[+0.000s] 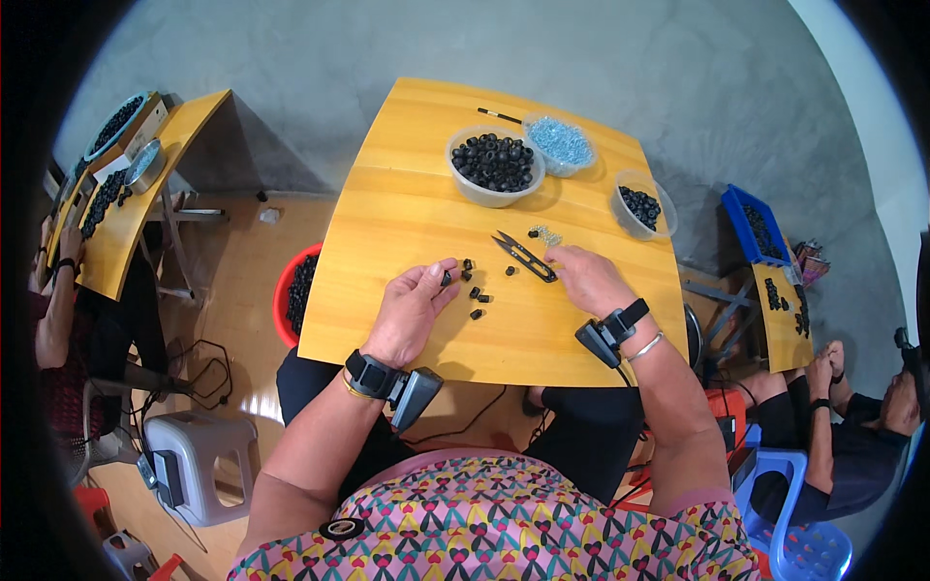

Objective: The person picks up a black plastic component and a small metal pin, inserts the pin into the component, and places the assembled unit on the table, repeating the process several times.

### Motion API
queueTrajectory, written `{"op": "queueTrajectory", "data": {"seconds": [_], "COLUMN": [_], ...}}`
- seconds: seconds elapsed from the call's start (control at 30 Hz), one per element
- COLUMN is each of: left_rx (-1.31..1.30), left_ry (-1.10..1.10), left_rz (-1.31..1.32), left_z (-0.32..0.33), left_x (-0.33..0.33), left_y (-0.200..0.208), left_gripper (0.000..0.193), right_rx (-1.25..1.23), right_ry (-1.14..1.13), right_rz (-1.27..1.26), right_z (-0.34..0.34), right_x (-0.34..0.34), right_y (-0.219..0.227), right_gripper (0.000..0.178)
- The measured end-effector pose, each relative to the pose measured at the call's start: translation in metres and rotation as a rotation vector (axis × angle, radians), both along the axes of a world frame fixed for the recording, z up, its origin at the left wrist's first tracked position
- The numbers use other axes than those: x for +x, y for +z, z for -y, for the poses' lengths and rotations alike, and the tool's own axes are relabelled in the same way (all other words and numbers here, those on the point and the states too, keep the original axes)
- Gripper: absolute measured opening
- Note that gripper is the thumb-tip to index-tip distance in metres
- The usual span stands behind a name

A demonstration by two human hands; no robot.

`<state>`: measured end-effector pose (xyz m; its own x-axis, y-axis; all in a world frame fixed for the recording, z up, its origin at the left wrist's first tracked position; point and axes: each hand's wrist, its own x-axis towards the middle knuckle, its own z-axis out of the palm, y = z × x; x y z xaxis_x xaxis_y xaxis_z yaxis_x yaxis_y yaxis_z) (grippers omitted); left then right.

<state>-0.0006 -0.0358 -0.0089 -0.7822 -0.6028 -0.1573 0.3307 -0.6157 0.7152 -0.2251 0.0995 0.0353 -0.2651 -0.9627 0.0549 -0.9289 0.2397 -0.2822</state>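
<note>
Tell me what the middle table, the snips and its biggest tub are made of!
The table looks like wood or wood-look board, slightly shiny, with streaky grain. The snips are probably metal, dark-finished, with slim pointed blades. The biggest tub seems plastic, smooth and cloudy: its pale wall looks partly see-through.

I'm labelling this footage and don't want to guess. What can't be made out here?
All in the head view:
Black piece in the left hand: partly covered by the finger and thumb.
Right hand, near the clear bits: too small to tell whether it pinches anything.
Large bowl: bottom hidden under the heaped black pieces.
Red tub: right side hidden by the table.
Light blue bits: too small to tell their exact shape.
</note>
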Motion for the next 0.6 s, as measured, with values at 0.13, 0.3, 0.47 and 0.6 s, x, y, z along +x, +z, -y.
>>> {"op": "queueTrajectory", "data": {"seconds": [0.13,0.3,0.47,0.6], "left_rx": [-0.023,-0.056,0.002,0.029], "left_ry": [-0.003,-0.023,-0.059,-0.071], "left_rz": [-0.002,-0.008,-0.032,0.036], "left_z": [0.0,0.002,0.001,-0.001], "left_x": [-0.001,0.0,0.003,0.007], "left_y": [-0.003,-0.006,0.004,0.006], "left_gripper": [0.025,0.023,0.021,0.016], "right_rx": [0.034,0.053,0.02,-0.023], "right_ry": [-0.008,0.017,0.059,0.086], "right_rz": [-0.06,-0.139,-0.151,-0.08], "right_z": [0.001,0.002,0.001,-0.001], "right_x": [0.001,0.007,0.009,0.011], "right_y": [0.001,0.002,0.003,0.0], "right_gripper": [0.018,0.018,0.017,0.018]}}
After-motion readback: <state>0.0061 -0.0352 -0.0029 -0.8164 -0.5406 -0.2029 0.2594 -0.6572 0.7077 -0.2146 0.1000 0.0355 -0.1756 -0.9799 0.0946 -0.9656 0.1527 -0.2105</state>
